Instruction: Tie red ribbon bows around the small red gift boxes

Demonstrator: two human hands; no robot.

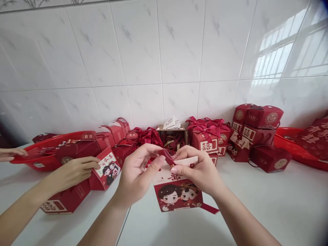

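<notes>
In the middle of the head view, a red and white gift box [179,196] with a cartoon couple on its front hangs a little above the table. My left hand [139,174] is closed, pinching a dark red ribbon [167,158] over the box's top. From the other side, my right hand [201,171] is closed with thumb and fingers on the ribbon's lower end. A white card [188,161] sticks out beneath the right fingers. One ribbon tail [210,208] dangles off the box's lower right corner. My hands partly cover the box top.
At left, another person's hand [77,171] rests on a red box [106,171]; a red basket [51,164] stands behind. By the wall are an open carton [175,138] of ribbons, bow-tied boxes [205,140], stacked boxes [258,133] and another red basket [287,140].
</notes>
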